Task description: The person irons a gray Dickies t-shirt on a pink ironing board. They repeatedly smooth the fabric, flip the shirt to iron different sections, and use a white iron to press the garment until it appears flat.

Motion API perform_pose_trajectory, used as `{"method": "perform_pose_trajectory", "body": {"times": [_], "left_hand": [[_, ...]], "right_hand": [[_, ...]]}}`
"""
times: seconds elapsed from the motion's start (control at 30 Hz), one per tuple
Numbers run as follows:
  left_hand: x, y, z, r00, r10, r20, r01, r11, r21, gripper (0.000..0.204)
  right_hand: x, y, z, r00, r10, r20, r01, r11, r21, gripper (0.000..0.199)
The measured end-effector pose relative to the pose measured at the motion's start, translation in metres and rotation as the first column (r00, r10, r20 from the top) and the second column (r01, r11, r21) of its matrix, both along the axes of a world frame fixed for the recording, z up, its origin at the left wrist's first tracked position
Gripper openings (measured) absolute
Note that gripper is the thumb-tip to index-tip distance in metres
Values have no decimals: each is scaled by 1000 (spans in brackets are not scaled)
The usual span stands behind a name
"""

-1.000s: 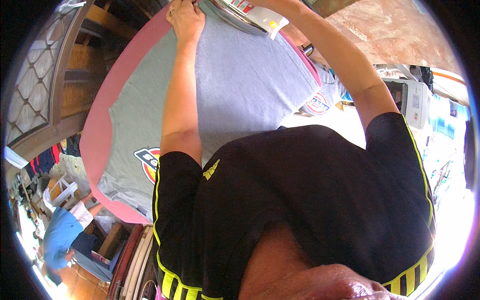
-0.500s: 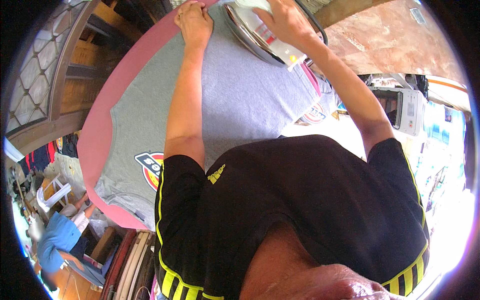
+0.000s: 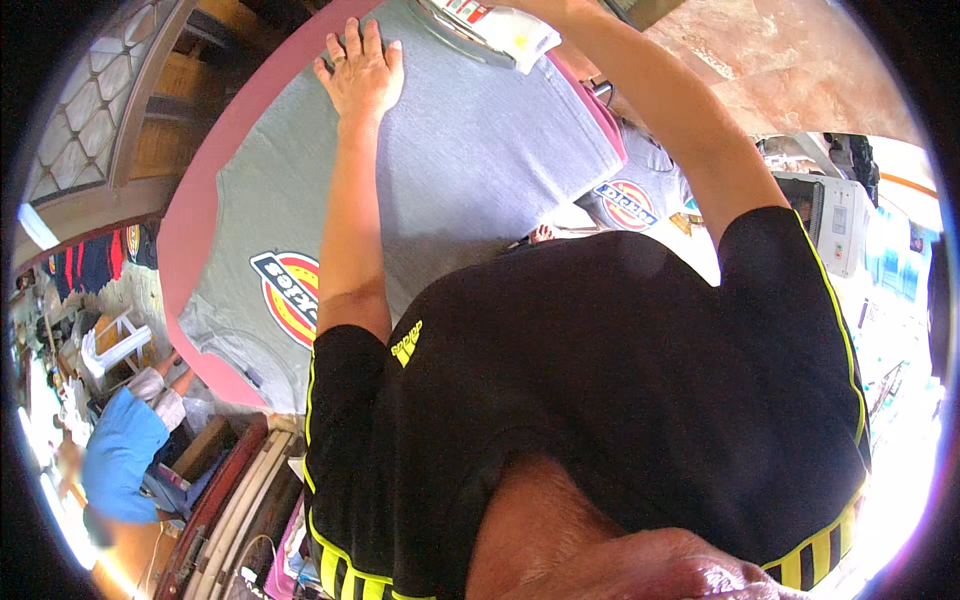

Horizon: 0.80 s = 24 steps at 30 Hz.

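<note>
A grey T-shirt (image 3: 470, 150) with a colourful printed badge lies spread over a pink-covered ironing board (image 3: 195, 215). My left hand (image 3: 363, 80) presses flat on the shirt near the board's far left edge, fingers spread, holding nothing. At the top edge of the view, a clothes iron (image 3: 497, 35) with a shiny metal soleplate and a whitish, see-through rear rests on the far part of the shirt. Only the wrist end of my right hand (image 3: 545, 6) shows, right at the iron; its fingers and the handle are cut off by the frame.
Another grey printed shirt (image 3: 630, 195) hangs or lies beyond the board's right edge. A white boxy appliance (image 3: 843, 225) is at far right. On the left are a latticed window frame (image 3: 80, 110), a white stool (image 3: 118, 345) and a person in a blue shirt (image 3: 125, 450).
The iron and my right hand have moved farther away, partly out of the view. My left hand has shifted nearer and left, from bent fingers at the shirt's edge to lying flat.
</note>
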<state>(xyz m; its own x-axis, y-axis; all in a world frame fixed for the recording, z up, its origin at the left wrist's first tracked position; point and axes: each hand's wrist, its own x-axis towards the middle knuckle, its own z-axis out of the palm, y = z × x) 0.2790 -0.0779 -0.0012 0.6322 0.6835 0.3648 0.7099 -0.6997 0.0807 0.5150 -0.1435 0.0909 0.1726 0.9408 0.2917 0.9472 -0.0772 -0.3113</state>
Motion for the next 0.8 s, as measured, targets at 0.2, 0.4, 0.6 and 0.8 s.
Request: {"method": "perform_pose_trajectory", "body": {"times": [0.2, 0.4, 0.6, 0.8], "left_hand": [[-8, 2, -4, 998, 51, -26, -50, 998, 33, 59], [-4, 0, 1, 994, 85, -72, -85, 996, 6, 61], [-4, -4, 4, 993, 101, -69, -98, 994, 37, 58], [-11, -6, -2, 988, 135, -73, -133, 991, 28, 59]], "right_hand": [[-29, -103, -1, 997, 50, -51, -37, 974, 225, 51], [-24, -207, 4, 994, 6, -108, -2, 999, 38, 42], [-13, -178, 9, 977, 129, 167, -137, 990, 32, 32], [-19, -39, 2, 985, 73, -154, -76, 997, -16, 52]]}}
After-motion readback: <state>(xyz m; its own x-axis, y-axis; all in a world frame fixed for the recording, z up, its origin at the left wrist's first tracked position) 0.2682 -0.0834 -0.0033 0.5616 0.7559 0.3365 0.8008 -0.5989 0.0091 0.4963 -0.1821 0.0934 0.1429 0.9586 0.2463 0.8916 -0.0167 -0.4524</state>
